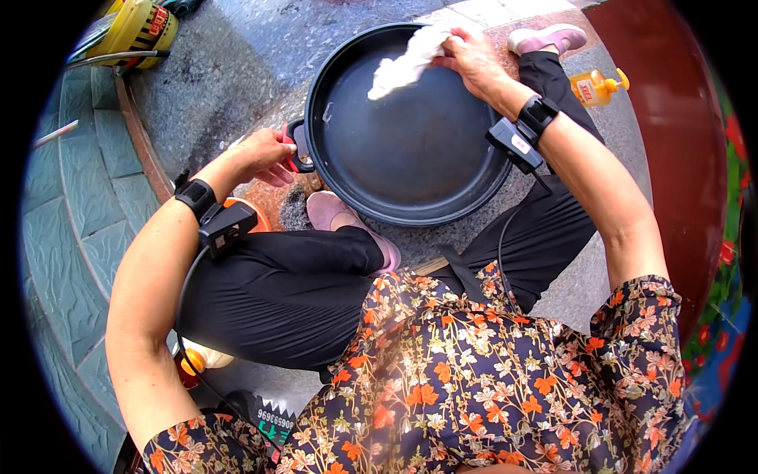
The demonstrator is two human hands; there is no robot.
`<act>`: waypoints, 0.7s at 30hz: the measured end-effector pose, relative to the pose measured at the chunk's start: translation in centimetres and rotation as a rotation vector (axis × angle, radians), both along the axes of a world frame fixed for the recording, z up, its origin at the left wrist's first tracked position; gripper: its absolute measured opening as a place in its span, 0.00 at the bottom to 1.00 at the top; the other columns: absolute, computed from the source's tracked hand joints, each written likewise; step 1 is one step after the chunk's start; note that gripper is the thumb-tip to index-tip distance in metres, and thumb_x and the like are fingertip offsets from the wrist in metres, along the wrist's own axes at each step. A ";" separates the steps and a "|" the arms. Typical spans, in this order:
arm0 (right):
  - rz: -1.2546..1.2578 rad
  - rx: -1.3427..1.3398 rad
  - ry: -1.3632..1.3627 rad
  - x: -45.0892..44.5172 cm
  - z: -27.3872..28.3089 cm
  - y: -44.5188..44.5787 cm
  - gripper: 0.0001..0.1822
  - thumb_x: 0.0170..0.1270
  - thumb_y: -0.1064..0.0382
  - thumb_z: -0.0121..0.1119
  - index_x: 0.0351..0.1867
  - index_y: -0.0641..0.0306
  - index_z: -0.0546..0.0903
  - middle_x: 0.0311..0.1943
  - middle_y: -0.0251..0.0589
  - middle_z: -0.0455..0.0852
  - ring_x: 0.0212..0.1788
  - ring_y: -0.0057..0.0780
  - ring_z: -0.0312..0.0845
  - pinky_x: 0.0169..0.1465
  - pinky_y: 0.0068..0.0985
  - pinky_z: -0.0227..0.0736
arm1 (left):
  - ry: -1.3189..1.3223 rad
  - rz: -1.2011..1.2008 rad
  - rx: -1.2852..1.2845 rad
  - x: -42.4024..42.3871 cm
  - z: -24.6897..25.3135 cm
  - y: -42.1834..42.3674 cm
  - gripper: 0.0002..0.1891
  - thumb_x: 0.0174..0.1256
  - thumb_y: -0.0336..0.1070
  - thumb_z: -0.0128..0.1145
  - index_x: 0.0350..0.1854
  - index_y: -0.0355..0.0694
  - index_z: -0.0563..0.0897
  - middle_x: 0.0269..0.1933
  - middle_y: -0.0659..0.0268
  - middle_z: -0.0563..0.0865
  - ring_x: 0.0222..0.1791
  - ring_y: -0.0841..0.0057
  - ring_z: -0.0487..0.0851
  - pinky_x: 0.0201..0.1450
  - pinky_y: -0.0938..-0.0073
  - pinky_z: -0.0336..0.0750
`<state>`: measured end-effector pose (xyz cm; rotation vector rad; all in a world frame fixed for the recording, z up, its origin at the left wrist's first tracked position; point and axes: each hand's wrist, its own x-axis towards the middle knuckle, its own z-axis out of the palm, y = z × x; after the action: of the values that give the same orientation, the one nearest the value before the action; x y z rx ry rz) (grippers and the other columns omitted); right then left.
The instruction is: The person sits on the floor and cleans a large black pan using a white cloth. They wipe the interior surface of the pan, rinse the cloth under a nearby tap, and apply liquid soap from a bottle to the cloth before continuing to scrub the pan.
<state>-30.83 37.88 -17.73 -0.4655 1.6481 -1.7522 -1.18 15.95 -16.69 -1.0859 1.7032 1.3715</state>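
A wide, round black pan [408,142] lies between my feet with its dark inner surface facing up. On its left side is a handle [301,145] with a red grip, and my left hand [269,155] holds it, thumb on top. My right hand [474,62] pinches a crumpled white cloth [411,62] at the pan's upper right. The cloth hangs over the inside of the pan; whether its lower end touches the surface I cannot tell. Faint light marks show on the pan's left inner wall.
An orange pump bottle [592,87] lies near my right leg, by a red-brown surface [657,148]. A yellow bucket [133,32] stands at the upper left. Beside my left wrist is an orange container [254,213], partly hidden. A white bottle with an orange cap [201,358] sits behind my left leg.
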 end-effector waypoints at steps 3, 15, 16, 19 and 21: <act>-0.201 0.469 0.413 -0.8 -3.5 1.7 0.15 0.61 0.60 0.63 0.43 0.71 0.83 0.38 0.47 0.87 0.39 0.36 0.86 0.48 0.31 0.82 | 0.006 0.063 0.013 -0.3 0.0 0.1 0.11 0.74 0.38 0.49 0.47 0.36 0.77 0.36 0.57 0.86 0.29 0.70 0.89 0.31 0.71 0.86; 0.122 0.555 1.118 8.0 -10.5 -8.2 0.13 0.66 0.65 0.48 0.46 0.67 0.79 0.53 0.49 0.74 0.55 0.51 0.69 0.59 0.40 0.71 | 0.034 0.162 0.040 -1.3 -0.2 1.3 0.08 0.74 0.34 0.50 0.45 0.35 0.76 0.33 0.56 0.86 0.28 0.69 0.89 0.32 0.72 0.87; 0.118 0.464 1.116 9.0 -11.0 -8.4 0.12 0.65 0.66 0.48 0.44 0.67 0.80 0.53 0.48 0.75 0.55 0.51 0.69 0.59 0.39 0.71 | 0.034 0.173 0.040 -1.3 -0.5 1.2 0.08 0.74 0.34 0.50 0.46 0.34 0.77 0.32 0.56 0.86 0.26 0.69 0.88 0.30 0.72 0.87; 0.375 0.169 1.149 13.0 -10.1 -6.2 0.11 0.59 0.66 0.52 0.41 0.62 0.83 0.51 0.46 0.78 0.55 0.47 0.71 0.60 0.36 0.71 | 0.029 0.216 0.040 0.1 -0.7 0.9 0.09 0.74 0.34 0.49 0.46 0.34 0.78 0.30 0.56 0.86 0.23 0.70 0.87 0.28 0.71 0.86; 0.429 0.040 1.164 15.5 -10.8 -3.8 0.15 0.56 0.70 0.54 0.45 0.58 0.84 0.51 0.45 0.78 0.56 0.45 0.71 0.59 0.34 0.71 | 0.047 0.201 0.048 -0.4 -0.8 1.0 0.09 0.74 0.33 0.49 0.45 0.34 0.78 0.30 0.56 0.86 0.23 0.70 0.87 0.28 0.71 0.86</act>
<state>-15.32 34.05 -28.53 -1.9068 2.0356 -1.1133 -1.61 16.97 -17.48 -1.2330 1.6203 1.5660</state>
